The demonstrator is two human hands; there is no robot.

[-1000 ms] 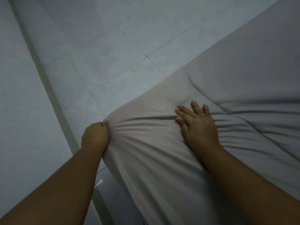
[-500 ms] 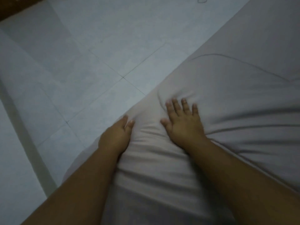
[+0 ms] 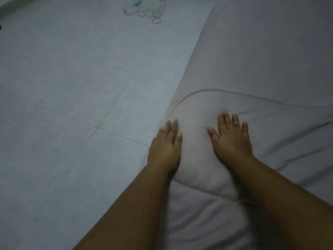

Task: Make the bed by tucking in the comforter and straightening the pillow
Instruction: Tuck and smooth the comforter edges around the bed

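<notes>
The pale grey comforter (image 3: 261, 73) covers the bed on the right half of the view, with a stitched seam curving across it. My left hand (image 3: 165, 147) lies along the comforter's left edge, fingers stretched forward and slightly blurred. My right hand (image 3: 231, 139) rests flat on top of the comforter, fingers spread, a little to the right of the edge. A puffed fold of comforter bulges between the two hands. Neither hand grips the fabric. No pillow shows in this view.
A light tiled floor (image 3: 72, 105) fills the left half. At the top, several small loops of cord or hair ties (image 3: 153, 15) lie on the floor, with a small teal object (image 3: 137, 1) beside them.
My left hand has let go of the bunched comforter edge and opened flat. Both hands slid forward along the bed's side, and the view moved on along the edge.
</notes>
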